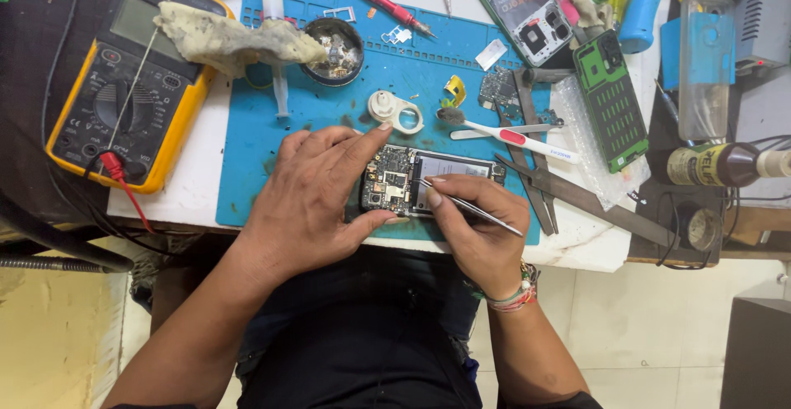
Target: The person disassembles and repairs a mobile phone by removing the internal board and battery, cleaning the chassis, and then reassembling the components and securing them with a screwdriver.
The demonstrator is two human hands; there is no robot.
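An opened phone (428, 180) with its circuit board and battery exposed lies on a blue work mat (329, 88). My left hand (317, 199) grips the phone's left end between thumb and forefinger, holding it against the mat. My right hand (478, 224) holds thin metal tweezers (474, 207), their tip touching the board near the battery's edge.
A yellow multimeter (124, 88) with a rag on it sits at the left. On and around the mat lie a toothbrush (511, 137), a loupe (394, 111), a round dish of small parts (334, 51), a red screwdriver (381, 1), a green circuit board (610, 100), a phone back cover (527, 9) and bottles at the right.
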